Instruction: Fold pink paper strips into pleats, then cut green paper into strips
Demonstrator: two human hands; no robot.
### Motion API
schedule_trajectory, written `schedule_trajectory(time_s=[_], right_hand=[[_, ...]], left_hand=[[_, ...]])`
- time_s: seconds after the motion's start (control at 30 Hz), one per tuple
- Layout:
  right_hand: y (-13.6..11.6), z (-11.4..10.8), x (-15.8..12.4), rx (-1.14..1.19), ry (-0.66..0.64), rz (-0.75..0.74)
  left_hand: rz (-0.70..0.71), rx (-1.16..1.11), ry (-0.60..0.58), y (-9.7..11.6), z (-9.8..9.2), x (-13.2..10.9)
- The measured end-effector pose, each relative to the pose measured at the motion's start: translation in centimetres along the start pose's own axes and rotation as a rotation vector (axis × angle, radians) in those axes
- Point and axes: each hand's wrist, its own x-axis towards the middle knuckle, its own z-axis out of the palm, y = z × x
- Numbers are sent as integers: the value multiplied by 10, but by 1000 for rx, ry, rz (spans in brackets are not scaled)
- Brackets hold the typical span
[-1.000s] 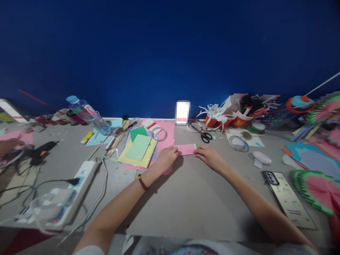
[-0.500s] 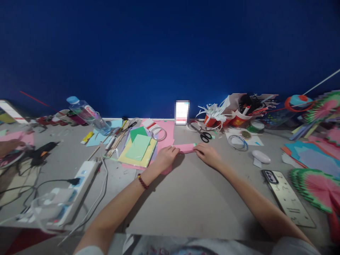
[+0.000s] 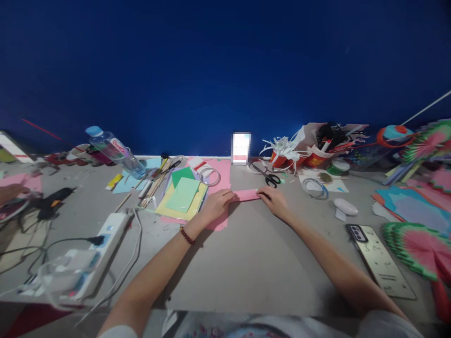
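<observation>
Dark blue wall [image 3: 197,70] backs a grey table [image 3: 246,263] in the head view, its surface crowded along the rear and both sides. Nearer the wearer than the black-handled scissors [image 3: 267,175], and slightly left of them, is a pink paper strip [image 3: 245,195], the left hand [image 3: 217,205] pinching its left end between bunched fingers and the right hand [image 3: 276,202] pinching its right end likewise. Behind and left of the scissors glows a lit screen [image 3: 241,147]; farther left lie coloured sheets [image 3: 185,196], then a tilted bottle [image 3: 121,152] and, nearer, a white power strip [image 3: 116,223]. Right of the scissors stand red paper cups [image 3: 315,160]; farther right and nearer, a phone [image 3: 383,263] lies beside pleated green-and-pink paper fans [image 3: 419,249]
</observation>
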Motion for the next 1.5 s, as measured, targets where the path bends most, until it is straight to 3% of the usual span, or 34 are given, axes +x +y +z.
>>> schedule_trajectory(time_s=[0.3, 0.47, 0.7, 1.1, 1.5], right_hand=[[2, 3, 0, -22, 70, 21], [1, 3, -2, -49, 53, 2], [9, -9, -6, -41, -10, -70], [9, -5, -11, -60, 12, -23], [2, -9, -7, 69, 1, 91]], left_hand=[[78, 152, 93, -4, 12, -2], [110, 138, 77, -7, 11, -2], [106, 149, 156, -12, 12, -5], [101, 164, 122, -14, 11, -9], [16, 131, 105, -10, 10, -12]])
